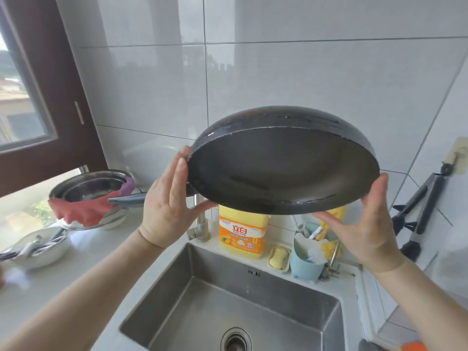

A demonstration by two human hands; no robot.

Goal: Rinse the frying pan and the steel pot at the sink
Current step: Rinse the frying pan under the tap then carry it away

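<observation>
**Pan held above the sink**

Both hands, left hand (168,198) and right hand (364,224), hold the frying pan (283,165) by its rim with flat fingers, tilted over the steel sink (177,287). Behind stands a detergent bottle (243,231); far left on the white counter (50,287), steel bowls (93,186).

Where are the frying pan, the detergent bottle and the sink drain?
frying pan (281,168): head view, on its dark inner surface.
detergent bottle (241,233): head view, on the orange label.
sink drain (236,341): head view, on the round strainer at the basin's bottom.
</observation>
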